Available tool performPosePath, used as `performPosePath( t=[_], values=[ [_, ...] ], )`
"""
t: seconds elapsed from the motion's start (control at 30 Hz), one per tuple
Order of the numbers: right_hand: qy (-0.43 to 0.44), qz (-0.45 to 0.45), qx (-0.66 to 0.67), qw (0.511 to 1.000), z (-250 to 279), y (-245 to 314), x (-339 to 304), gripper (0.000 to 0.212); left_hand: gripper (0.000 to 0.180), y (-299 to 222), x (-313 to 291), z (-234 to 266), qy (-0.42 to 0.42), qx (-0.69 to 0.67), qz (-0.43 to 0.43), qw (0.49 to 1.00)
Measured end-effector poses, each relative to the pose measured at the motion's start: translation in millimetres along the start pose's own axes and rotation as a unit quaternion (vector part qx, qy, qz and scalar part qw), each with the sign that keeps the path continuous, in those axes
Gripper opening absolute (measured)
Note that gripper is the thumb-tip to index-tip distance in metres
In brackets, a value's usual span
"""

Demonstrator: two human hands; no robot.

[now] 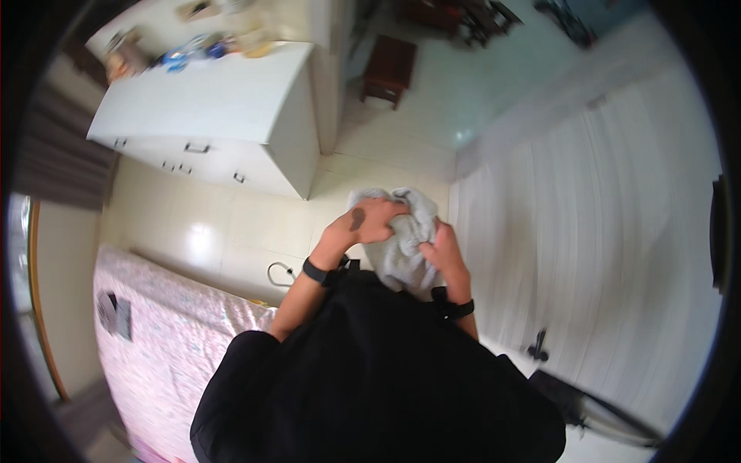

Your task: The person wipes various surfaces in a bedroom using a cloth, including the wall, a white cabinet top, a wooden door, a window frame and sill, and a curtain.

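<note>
A bunched, light grey towel (403, 258) hangs in front of my body, its lower part dropping in loose folds. My left hand (372, 221) is closed on its upper left part, the back of the hand turned up and marked with a dark patch. On the towel's right side my right hand (443, 248) grips the edge, with the thumb on the cloth. Some fingertips are buried in the folds. A black band circles each of my wrists.
Ahead on the left stands a white cabinet (208, 100) with dark handles and several items on top. A bed with a pink patterned cover (177, 339) lies at my left. To the right rises a pale wardrobe-like panel (571, 231). A dark red stool (390, 65) stands farther off.
</note>
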State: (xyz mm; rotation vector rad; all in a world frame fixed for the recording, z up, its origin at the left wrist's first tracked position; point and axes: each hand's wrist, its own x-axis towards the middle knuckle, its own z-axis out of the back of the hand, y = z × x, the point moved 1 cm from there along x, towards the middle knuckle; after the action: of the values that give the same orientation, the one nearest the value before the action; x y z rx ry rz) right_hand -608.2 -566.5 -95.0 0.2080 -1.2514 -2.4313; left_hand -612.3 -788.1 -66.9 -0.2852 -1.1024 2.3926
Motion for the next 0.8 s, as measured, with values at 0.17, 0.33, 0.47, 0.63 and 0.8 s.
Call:
performPosePath(
  t=[0.17,0.33,0.47,0.63,0.8],
  values=[
    [0.084,0.108,-0.108,0.985,-62,62,64,0.035,0.057,47,-89,31,-0.164,-0.043,0.098,0.981],
    [0.080,0.236,-0.125,0.960,-135,127,141,0.033,0.050,98,-146,115,-0.275,-0.032,0.082,0.957],
    [0.099,0.212,-0.104,0.967,-186,168,209,0.045,0.047,140,-160,181,-0.359,0.058,0.157,0.918],
    [0.084,0.214,-0.198,0.953,-264,155,273,0.056,0.039,194,-153,230,-0.489,0.218,0.159,0.830],
    [0.066,0.243,-0.319,0.914,-331,167,312,0.054,0.049,291,-152,253,-0.441,0.208,0.184,0.853]
  ],
)
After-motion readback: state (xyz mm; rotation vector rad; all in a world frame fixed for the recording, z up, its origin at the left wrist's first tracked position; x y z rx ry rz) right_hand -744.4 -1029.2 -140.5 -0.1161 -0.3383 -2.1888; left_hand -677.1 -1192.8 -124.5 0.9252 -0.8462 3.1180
